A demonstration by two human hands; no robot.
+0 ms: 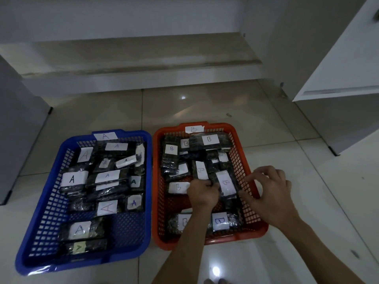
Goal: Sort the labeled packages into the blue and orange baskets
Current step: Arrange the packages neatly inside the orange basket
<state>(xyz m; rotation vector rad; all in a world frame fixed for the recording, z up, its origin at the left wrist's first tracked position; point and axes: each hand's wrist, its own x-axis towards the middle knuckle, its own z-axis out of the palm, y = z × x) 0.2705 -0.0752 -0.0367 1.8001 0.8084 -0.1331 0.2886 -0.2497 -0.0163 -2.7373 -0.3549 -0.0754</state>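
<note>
Baskets number two: a blue plastic mesh basket (44, 201) at lower left, where we count about thirteen dark A-labelled packages (72, 182), and an orange plastic mesh basket (244, 158) at centre. There our left hand (202, 193) pinches a dark B-labelled package (224, 183); our right hand (268, 191) hovers loosely curled, holding nothing.

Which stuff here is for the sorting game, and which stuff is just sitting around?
For the sorting:
- blue basket, tagged A
- orange basket, tagged B
- A packages
- B packages
- left hand, pinching a B package
- right hand, fingers curled above the orange basket's rim

Just sitting around:
- white cabinet
- step
- floor
</note>
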